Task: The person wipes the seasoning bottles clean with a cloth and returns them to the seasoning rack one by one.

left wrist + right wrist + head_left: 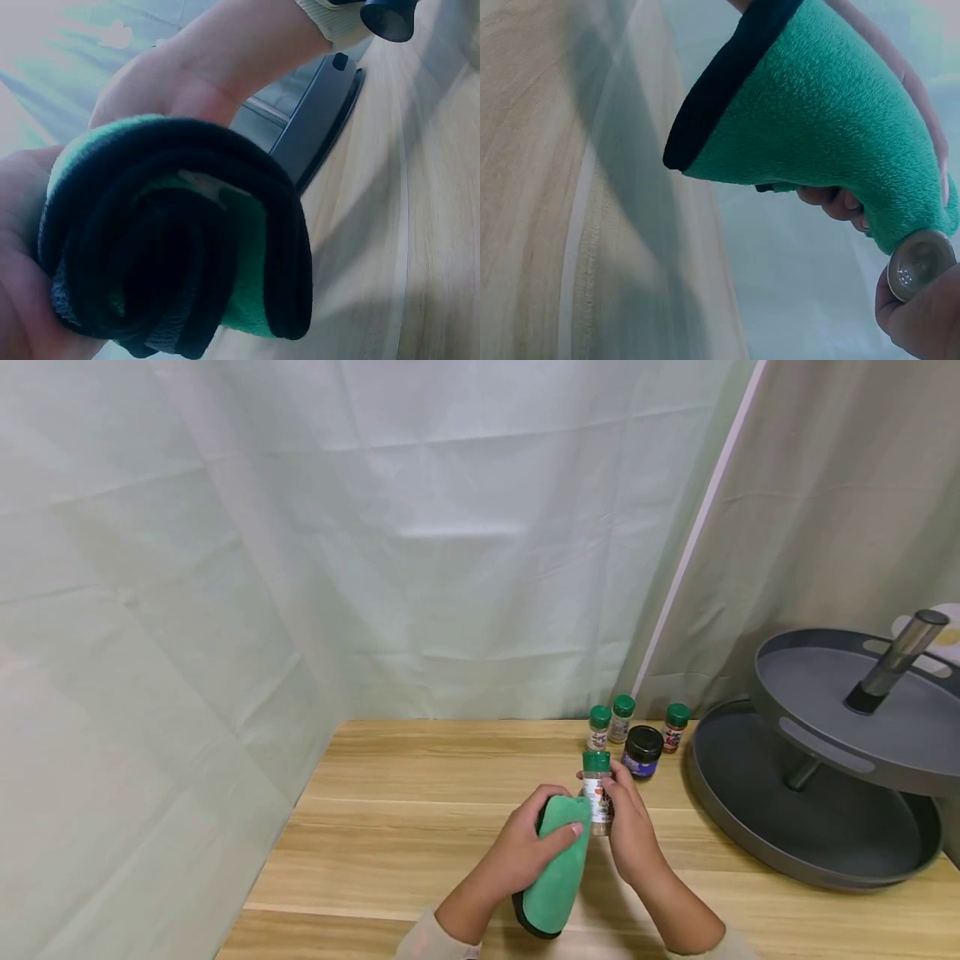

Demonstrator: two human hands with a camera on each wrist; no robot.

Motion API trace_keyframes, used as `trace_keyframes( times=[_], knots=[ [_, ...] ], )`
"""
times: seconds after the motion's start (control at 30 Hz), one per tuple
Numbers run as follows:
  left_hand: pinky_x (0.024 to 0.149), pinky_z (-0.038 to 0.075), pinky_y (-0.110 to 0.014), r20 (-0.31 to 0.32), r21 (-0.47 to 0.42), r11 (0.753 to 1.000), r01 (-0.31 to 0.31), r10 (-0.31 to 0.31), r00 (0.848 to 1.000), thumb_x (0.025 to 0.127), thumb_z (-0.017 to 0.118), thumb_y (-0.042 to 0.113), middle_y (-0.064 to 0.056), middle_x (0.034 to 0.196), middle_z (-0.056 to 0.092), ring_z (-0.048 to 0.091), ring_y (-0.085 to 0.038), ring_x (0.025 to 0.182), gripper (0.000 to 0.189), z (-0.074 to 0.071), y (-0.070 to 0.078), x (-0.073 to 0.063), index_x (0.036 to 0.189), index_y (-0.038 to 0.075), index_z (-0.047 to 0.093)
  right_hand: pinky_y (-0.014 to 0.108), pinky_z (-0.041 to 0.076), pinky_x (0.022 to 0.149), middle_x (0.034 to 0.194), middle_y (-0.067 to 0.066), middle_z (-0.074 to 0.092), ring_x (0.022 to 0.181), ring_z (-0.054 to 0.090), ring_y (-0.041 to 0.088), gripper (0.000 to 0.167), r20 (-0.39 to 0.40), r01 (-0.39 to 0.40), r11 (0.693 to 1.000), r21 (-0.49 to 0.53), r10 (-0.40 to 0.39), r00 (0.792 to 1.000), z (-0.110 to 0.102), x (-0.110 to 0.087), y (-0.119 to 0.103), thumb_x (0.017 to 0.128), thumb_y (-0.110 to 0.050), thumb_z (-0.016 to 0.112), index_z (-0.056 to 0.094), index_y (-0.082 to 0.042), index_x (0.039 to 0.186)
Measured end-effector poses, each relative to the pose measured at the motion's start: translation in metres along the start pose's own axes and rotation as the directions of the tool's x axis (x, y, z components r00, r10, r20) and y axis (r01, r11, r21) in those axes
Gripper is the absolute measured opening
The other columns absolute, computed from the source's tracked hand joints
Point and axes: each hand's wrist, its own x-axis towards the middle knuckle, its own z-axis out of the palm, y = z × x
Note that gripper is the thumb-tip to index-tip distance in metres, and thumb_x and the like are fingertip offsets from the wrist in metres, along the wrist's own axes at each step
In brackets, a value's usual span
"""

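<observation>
My left hand (520,841) grips a rolled green cloth (558,868) with dark edging, thumb laid along its front. In the left wrist view the end of the cloth (262,225) shows its coiled dark-bordered layers. My right hand (633,831) holds a spice jar (597,797) upright, with a green cap and a white label. The upper end of the cloth meets the side of the jar. From the right wrist view, the round bottom of the jar (921,266) faces the camera, right against the green cloth (802,112).
Behind the hands stand more green-capped spice jars (622,718) and a black-lidded jar (643,752) with a blue label. To the right, a two-tier grey round tray (817,877) with a metal post rises from the wooden table (405,827). Pale curtains (480,568) hang behind.
</observation>
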Motion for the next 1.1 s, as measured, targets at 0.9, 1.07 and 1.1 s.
trace_keyframes(
  times=[0.9,1.07,1.1],
  knots=[
    [0.083,0.056,-0.033,-0.221,-0.174,0.984,-0.02,-0.019,0.975,0.102,0.061,0.035,-0.011,0.122,0.062,0.064,-0.019,0.099,0.038,0.001,0.002,0.003,0.135,0.021,0.048,0.022,0.05,0.087,0.129,0.015,0.05,0.105,0.056,0.008,0.04,0.021,0.042,0.994,-0.101,-0.04,0.999,0.009,-0.003,0.006,0.111,-0.025,0.035,0.037,-0.009,0.148],
    [0.081,0.055,-0.034,-0.144,-0.106,0.994,0.004,-0.019,0.989,0.099,0.063,0.038,-0.005,0.124,0.062,0.064,-0.018,0.101,0.037,0.006,0.001,0.002,0.133,0.03,0.05,0.019,0.048,0.088,0.136,0.018,0.044,0.107,0.054,0.006,0.045,-0.001,0.042,0.997,-0.059,-0.042,0.999,0.004,-0.002,0.005,0.112,-0.025,0.02,0.028,-0.007,0.152],
    [0.082,0.055,-0.034,-0.123,-0.083,0.997,0.008,-0.019,0.992,0.099,0.064,0.039,-0.003,0.124,0.062,0.063,-0.017,0.102,0.037,0.007,0.0,0.001,0.133,0.032,0.05,0.019,0.048,0.088,0.137,0.018,0.043,0.108,0.054,0.007,0.046,-0.017,0.035,0.998,-0.056,-0.036,0.999,0.003,-0.002,0.004,0.111,-0.026,0.019,0.027,-0.009,0.154]
  ],
)
